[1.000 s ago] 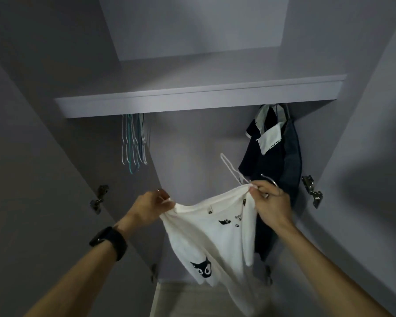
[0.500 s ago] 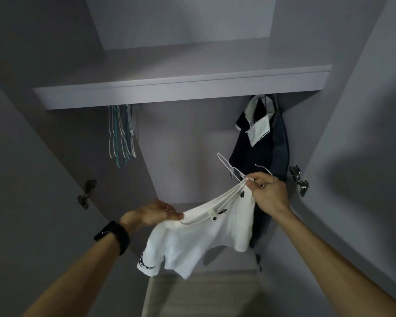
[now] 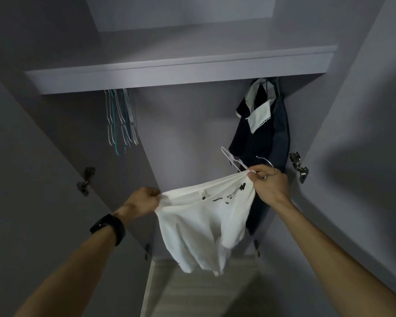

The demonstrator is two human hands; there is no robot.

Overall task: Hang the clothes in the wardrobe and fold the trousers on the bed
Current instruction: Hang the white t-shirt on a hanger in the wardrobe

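Note:
A white T-shirt [image 3: 204, 225] with small black prints hangs stretched between my hands inside the open wardrobe. My left hand [image 3: 144, 203] grips its left shoulder edge. My right hand [image 3: 269, 183] pinches the right shoulder edge together with a thin white wire hanger [image 3: 232, 160], whose metal hook sticks up above my knuckles. The hanger's frame pokes out of the shirt towards the upper left. The rest of the hanger is hidden in the fabric.
A dark garment with a white collar [image 3: 261, 129] hangs at the right under the shelf [image 3: 181, 72]. Several bare hangers [image 3: 120, 120] hang at the left. Open doors with metal hinges [image 3: 298, 165] flank both sides. The wardrobe floor [image 3: 204, 291] lies below.
My left hand has risen and now grips the shirt's edge more tightly, pulling the shirt wider and flatter. My right hand holds its place with the hanger.

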